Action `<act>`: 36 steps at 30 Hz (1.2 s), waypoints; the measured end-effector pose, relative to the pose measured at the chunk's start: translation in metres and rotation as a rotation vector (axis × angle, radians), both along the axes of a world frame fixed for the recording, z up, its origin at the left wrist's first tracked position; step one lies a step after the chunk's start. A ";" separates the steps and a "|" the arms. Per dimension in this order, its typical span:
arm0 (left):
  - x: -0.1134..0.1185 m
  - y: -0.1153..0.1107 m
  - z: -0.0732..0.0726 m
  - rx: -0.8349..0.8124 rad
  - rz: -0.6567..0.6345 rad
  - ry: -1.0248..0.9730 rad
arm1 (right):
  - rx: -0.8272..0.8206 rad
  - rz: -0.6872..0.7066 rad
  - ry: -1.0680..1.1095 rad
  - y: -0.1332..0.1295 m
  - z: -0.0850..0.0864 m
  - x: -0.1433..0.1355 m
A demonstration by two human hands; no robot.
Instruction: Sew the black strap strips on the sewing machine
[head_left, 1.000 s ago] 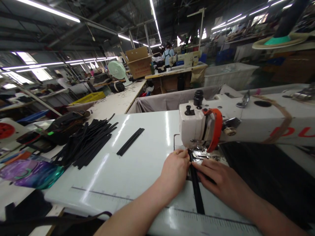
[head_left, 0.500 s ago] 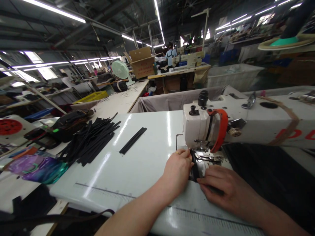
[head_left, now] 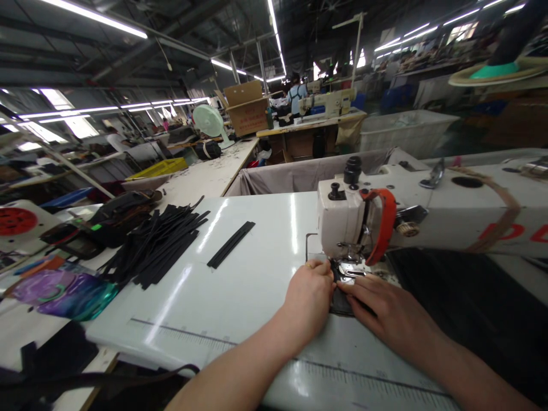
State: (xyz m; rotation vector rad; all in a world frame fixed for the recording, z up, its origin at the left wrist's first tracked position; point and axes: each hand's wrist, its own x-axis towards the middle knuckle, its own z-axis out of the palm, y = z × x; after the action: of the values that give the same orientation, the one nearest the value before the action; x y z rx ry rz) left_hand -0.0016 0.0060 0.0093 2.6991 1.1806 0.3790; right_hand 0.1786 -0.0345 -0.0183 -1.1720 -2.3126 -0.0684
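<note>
A small black fabric piece (head_left: 341, 303) lies on the bed of the white sewing machine (head_left: 342, 217), just in front of the needle area. My left hand (head_left: 309, 294) is closed on its left edge, fingers curled down close to the presser foot (head_left: 353, 273). From the right, my right hand (head_left: 387, 305) pinches the same piece, its fingertips beside those of the left. The part of the fabric under my fingers is hidden. A separate folded black strip (head_left: 231, 244) rests on the pale tabletop (head_left: 252, 297), left of both hands.
Many black strips (head_left: 165, 245) lie heaped at the table's left. Beside them is a shiny purple and teal pouch (head_left: 64, 291). A large dark panel (head_left: 466, 308) lies under the machine arm at right. Further back stand a fan (head_left: 209, 121) and a cardboard box (head_left: 247, 111).
My right hand has moved forward and slightly left along the black fabric, up to the presser foot. More of the fabric's near end shows. My left hand has hardly moved.
</note>
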 end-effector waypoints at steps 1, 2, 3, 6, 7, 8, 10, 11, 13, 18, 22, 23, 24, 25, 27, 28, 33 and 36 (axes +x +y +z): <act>0.000 0.000 -0.001 0.007 0.004 -0.003 | 0.003 0.000 -0.001 0.000 0.000 0.000; 0.000 0.000 -0.002 0.015 0.008 -0.002 | 0.008 0.001 -0.003 0.000 -0.001 0.000; 0.001 0.000 -0.003 0.022 0.013 0.003 | 0.013 0.001 -0.005 -0.001 -0.001 0.000; 0.002 0.000 -0.006 0.040 0.029 0.039 | 0.017 0.006 -0.019 -0.001 -0.001 0.001; 0.003 0.000 -0.007 0.045 0.033 0.048 | 0.014 0.008 -0.024 -0.001 -0.001 0.001; 0.003 0.001 -0.008 0.049 0.034 0.055 | 0.009 0.010 -0.027 -0.001 0.000 0.001; 0.003 0.002 -0.007 0.051 0.030 0.061 | 0.007 0.008 -0.028 0.000 0.001 0.000; 0.003 0.003 -0.006 0.048 0.026 0.058 | 0.009 0.005 -0.026 0.000 0.002 0.000; 0.002 0.003 -0.003 0.033 0.020 0.040 | 0.007 0.001 -0.022 0.000 0.005 -0.002; -0.003 0.001 0.003 0.008 0.017 -0.001 | -0.007 -0.006 0.013 -0.001 0.009 -0.004; -0.006 0.010 -0.003 -0.055 0.110 -0.163 | 0.009 -0.015 0.016 -0.002 0.006 -0.004; -0.006 0.015 -0.006 -0.056 0.177 -0.215 | 0.013 -0.018 0.007 -0.002 0.005 -0.004; -0.005 0.020 -0.010 -0.038 0.247 -0.251 | 0.016 -0.024 -0.002 -0.002 0.004 -0.004; -0.004 0.025 -0.013 -0.006 0.300 -0.265 | 0.018 -0.030 -0.011 -0.002 0.003 -0.004; -0.002 0.032 -0.019 0.063 0.298 -0.222 | 0.019 -0.038 -0.029 -0.003 0.001 -0.005; -0.001 0.035 -0.021 0.081 0.252 -0.184 | 0.020 -0.041 -0.036 -0.003 0.001 -0.006; -0.004 0.038 -0.017 0.096 0.244 -0.155 | -0.006 0.004 -0.026 -0.008 0.002 -0.006; -0.018 0.041 -0.011 0.026 0.414 -0.226 | -0.090 0.079 0.020 -0.012 0.005 -0.004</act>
State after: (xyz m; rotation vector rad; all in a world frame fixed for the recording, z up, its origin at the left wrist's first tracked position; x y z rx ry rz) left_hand -0.0200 0.0465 -0.0014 2.3370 1.6638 0.7367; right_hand 0.1745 -0.0464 -0.0132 -1.1178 -2.3628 0.0769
